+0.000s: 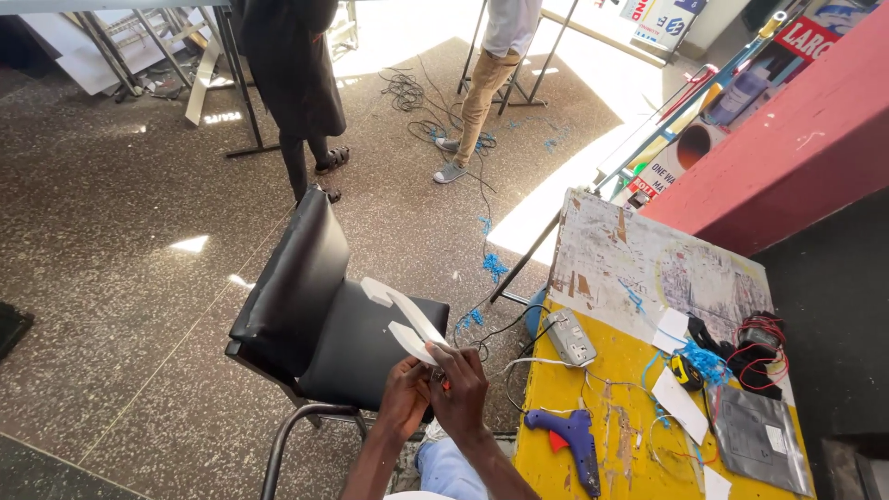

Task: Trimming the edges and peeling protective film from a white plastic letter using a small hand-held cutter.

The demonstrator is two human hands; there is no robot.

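Hands, left hand (405, 398) and right hand (460, 389), grip white plastic piece (407, 324) over black chair (315, 324), beside yellow table (556, 435).

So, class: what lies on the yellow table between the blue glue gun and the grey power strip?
In the head view, only thin white and blue wires cross the worn yellow table between the blue glue gun and the grey power strip.
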